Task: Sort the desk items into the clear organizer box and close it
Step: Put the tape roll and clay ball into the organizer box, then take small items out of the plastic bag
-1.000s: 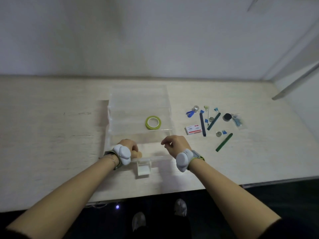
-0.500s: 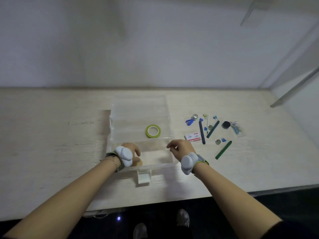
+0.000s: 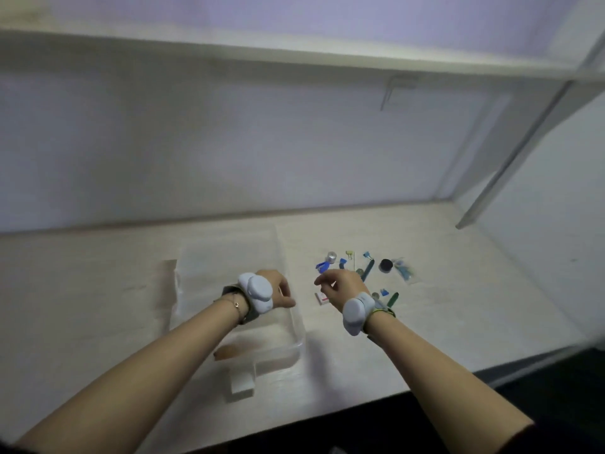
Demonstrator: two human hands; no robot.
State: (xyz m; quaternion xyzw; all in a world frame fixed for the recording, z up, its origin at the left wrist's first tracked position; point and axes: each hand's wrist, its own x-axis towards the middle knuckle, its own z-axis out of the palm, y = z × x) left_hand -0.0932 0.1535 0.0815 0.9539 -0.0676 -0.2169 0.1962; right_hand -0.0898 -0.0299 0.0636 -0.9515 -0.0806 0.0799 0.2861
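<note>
The clear organizer box (image 3: 294,326) sits open on the desk's middle, its lid (image 3: 229,247) toward the wall and a white latch (image 3: 243,383) at its near side. My left hand (image 3: 276,290) hovers over the box with curled fingers that hide whatever lies under them. My right hand (image 3: 340,285) is just right of the box, fingers loosely apart and empty, above a small red-and-white box (image 3: 322,298). Beyond it lie a silver cylinder (image 3: 331,257), blue clips (image 3: 322,265), a dark pen (image 3: 368,269), a black round piece (image 3: 385,265), a small plastic bag (image 3: 404,271) and a green marker (image 3: 393,299).
A shelf board (image 3: 294,57) runs overhead, and a slanted metal brace (image 3: 510,165) comes down to the desk's far right corner. The wall stands close behind the box. The desk's front edge (image 3: 327,414) is near my forearms.
The view has tilted up. My left hand left the box's near edge and moved over the box. My right hand moved right, out over the loose items.
</note>
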